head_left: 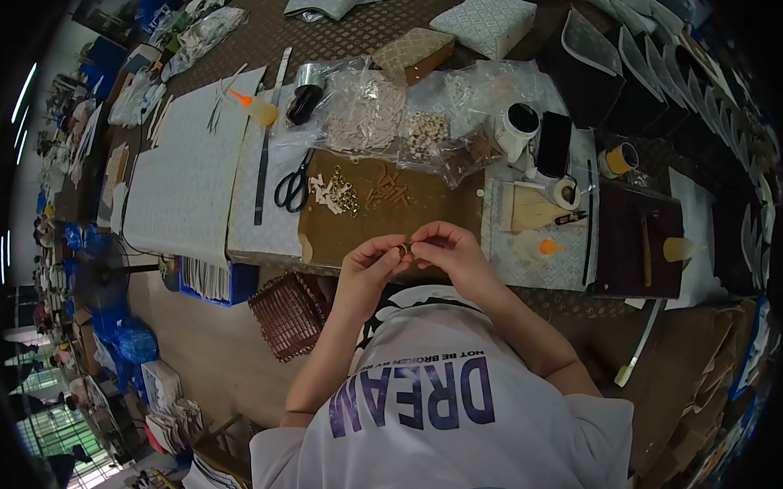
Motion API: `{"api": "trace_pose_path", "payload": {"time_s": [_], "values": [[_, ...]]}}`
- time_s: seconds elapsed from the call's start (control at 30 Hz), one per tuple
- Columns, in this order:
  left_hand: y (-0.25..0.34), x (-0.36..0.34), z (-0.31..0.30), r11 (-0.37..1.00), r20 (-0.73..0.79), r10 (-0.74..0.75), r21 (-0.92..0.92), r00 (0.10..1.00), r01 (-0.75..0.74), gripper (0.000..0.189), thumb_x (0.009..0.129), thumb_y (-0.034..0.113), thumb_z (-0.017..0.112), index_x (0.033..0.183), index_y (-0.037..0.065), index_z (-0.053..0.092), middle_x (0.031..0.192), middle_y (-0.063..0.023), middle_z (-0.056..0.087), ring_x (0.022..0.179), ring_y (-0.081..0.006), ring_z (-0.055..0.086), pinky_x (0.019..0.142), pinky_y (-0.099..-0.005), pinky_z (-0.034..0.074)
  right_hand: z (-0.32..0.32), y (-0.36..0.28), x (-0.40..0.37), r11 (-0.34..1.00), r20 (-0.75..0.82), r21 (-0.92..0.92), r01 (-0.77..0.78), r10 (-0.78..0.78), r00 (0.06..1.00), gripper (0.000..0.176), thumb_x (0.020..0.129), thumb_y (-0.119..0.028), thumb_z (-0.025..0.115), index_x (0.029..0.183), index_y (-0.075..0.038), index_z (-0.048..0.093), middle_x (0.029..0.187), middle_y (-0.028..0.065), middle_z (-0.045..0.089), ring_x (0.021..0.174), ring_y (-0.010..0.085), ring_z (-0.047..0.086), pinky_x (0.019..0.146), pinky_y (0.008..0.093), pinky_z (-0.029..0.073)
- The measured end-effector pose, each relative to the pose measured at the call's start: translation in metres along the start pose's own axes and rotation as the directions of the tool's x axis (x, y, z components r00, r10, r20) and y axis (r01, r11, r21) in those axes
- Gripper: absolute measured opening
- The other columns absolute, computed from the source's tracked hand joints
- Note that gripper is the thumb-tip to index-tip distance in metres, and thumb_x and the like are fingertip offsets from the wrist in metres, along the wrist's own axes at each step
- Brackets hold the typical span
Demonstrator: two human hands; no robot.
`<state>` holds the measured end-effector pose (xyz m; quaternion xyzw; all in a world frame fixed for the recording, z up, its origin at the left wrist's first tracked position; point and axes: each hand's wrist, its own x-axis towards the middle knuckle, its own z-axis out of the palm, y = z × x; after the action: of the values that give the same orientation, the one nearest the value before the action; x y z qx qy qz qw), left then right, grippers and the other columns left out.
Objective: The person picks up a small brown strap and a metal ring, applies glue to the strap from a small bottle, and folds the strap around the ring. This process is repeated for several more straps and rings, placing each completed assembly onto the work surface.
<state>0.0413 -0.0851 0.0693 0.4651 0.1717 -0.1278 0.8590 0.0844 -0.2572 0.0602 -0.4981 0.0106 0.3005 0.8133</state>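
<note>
My left hand (374,260) and my right hand (448,248) meet over the front of a brown work mat (349,234). Both are closed in a pinch on one small brown piece with a gold-coloured glint (405,248); most of it is hidden by the fingertips. Farther up the mat lie a loose heap of brown strips (388,191) and a pile of pale strips mixed with gold-coloured metal bits (335,193). Black-handled scissors (292,189) rest at the mat's left edge.
Clear bags of pale pieces (366,114) and small metal parts (426,132) line the back. An orange-tipped glue bottle (260,111) and a metal ruler (262,175) are left. Rightward are a white mug (516,132), a phone (554,145), nippers (571,218) and another bottle (538,246).
</note>
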Motion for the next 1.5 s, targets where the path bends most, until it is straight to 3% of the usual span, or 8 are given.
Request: {"api": "trace_pose_path", "payload": {"time_s": [0.43,0.57,0.8,0.9,0.97,1.03,1.23,1.5], "values": [[-0.008,0.019,-0.004,0.894,0.028,0.211,0.397,0.977,-0.205,0.015,0.082,-0.002,0.061,0.097,-0.002,0.062,0.088,-0.0049,0.064,0.077,-0.0098,0.060,0.070,-0.0209,0.049,0.001,0.008,-0.002,0.900,-0.131,-0.430,0.068,-0.136,0.982,0.011,0.081,-0.007,0.066,0.088,0.000,0.062,0.081,0.0006,0.062,0.072,0.0050,0.057,0.064,0.0188,0.046],[0.006,0.024,-0.009,0.958,0.057,-0.014,0.287,0.998,-0.003,0.019,0.082,-0.003,0.061,0.101,-0.002,0.063,0.091,-0.0058,0.064,0.079,-0.0114,0.061,0.072,-0.0217,0.050,-0.004,0.017,0.009,0.956,-0.128,-0.291,0.038,-0.078,0.989,0.009,0.080,-0.006,0.066,0.086,0.000,0.062,0.079,0.0005,0.062,0.070,0.0048,0.056,0.062,0.0185,0.046],[0.000,0.047,-0.030,0.885,0.044,0.010,0.465,0.999,-0.030,0.016,0.080,-0.003,0.063,0.096,-0.002,0.065,0.086,-0.0068,0.065,0.077,-0.0120,0.061,0.071,-0.0218,0.049,-0.018,0.046,0.026,0.969,-0.141,-0.196,0.147,-0.176,0.974,0.015,0.082,-0.008,0.064,0.095,0.000,0.059,0.083,0.0029,0.062,0.074,0.0083,0.058,0.070,0.0215,0.047],[0.003,0.052,-0.046,0.939,-0.028,-0.026,0.342,0.999,0.034,0.016,0.080,-0.002,0.064,0.096,-0.002,0.065,0.084,-0.0075,0.066,0.076,-0.0126,0.061,0.070,-0.0216,0.049,-0.078,0.082,0.049,0.944,-0.557,-0.160,0.289,-0.328,0.763,0.025,0.085,-0.007,0.060,0.108,-0.001,0.051,0.093,0.0050,0.060,0.083,0.0111,0.058,0.073,0.0230,0.046],[0.008,0.049,-0.054,0.967,-0.083,-0.056,0.244,0.995,0.075,0.016,0.082,0.000,0.063,0.097,-0.001,0.063,0.087,-0.0081,0.065,0.078,-0.0147,0.063,0.071,-0.0228,0.051,-0.138,0.103,0.065,0.845,-0.800,-0.509,0.163,-0.535,0.271,0.027,0.083,-0.004,0.058,0.110,-0.001,0.052,0.092,0.0065,0.056,0.081,0.0138,0.054,0.074,0.0264,0.046],[0.014,0.046,-0.060,0.987,-0.123,-0.104,0.109,0.987,0.118,0.016,0.082,0.001,0.063,0.099,0.001,0.063,0.088,-0.0076,0.065,0.079,-0.0153,0.063,0.071,-0.0237,0.052,-0.179,0.094,0.079,0.839,-0.846,-0.506,0.202,-0.528,0.074,0.033,0.082,-0.004,0.057,0.114,-0.002,0.050,0.104,0.0118,0.051,0.092,0.0195,0.050,0.082,0.0306,0.042],[0.025,0.030,-0.066,0.996,-0.155,-0.089,0.002,0.984,0.090,0.018,0.082,-0.002,0.062,0.099,0.001,0.062,0.090,-0.0075,0.065,0.080,-0.0168,0.064,0.073,-0.0253,0.054,-0.230,0.068,0.126,0.624,-0.636,-0.745,-0.236,-0.771,-0.032,0.042,0.077,-0.012,0.062,0.117,-0.004,0.050,0.112,0.0191,0.047,0.101,0.0332,0.046,0.090,0.0402,0.038],[0.027,0.027,-0.065,0.998,-0.138,-0.059,-0.012,0.989,0.058,0.018,0.082,-0.001,0.062,0.100,0.002,0.062,0.091,-0.0063,0.065,0.078,-0.0150,0.063,0.073,-0.0238,0.052,-0.203,0.052,0.111,0.678,-0.672,-0.720,-0.147,-0.734,-0.095,0.029,0.081,-0.013,0.061,0.108,-0.003,0.056,0.096,0.0143,0.056,0.096,0.0316,0.050,0.084,0.0402,0.039]]}}
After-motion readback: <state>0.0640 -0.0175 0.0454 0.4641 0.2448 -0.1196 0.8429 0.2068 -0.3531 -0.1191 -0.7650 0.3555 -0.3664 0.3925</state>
